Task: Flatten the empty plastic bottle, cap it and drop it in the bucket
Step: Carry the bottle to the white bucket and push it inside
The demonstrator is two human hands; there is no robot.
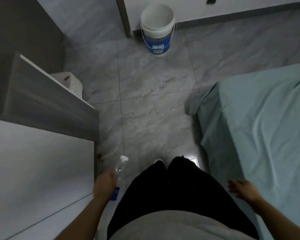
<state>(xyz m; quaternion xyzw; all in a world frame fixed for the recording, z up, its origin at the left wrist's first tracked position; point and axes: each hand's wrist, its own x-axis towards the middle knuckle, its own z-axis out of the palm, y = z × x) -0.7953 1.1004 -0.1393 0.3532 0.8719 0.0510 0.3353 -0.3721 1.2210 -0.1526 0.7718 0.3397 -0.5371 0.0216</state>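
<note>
Left hand (105,181) grips a clear plastic bottle (120,170) with white cap on, well short of the white-and-blue bucket (157,30) — upright on the tiled floor (154,104). Right hand (243,189) hangs open, empty — beside the bed (267,127), far from the bucket.

Head-worn view, steeply downward, floorward

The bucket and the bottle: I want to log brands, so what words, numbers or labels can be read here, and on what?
Nothing can be read.
Bucket: blue band with white characters and a white strip below, too blurred to read.
Bottle in the left hand: blue label, mostly hidden, no legible print.
</note>
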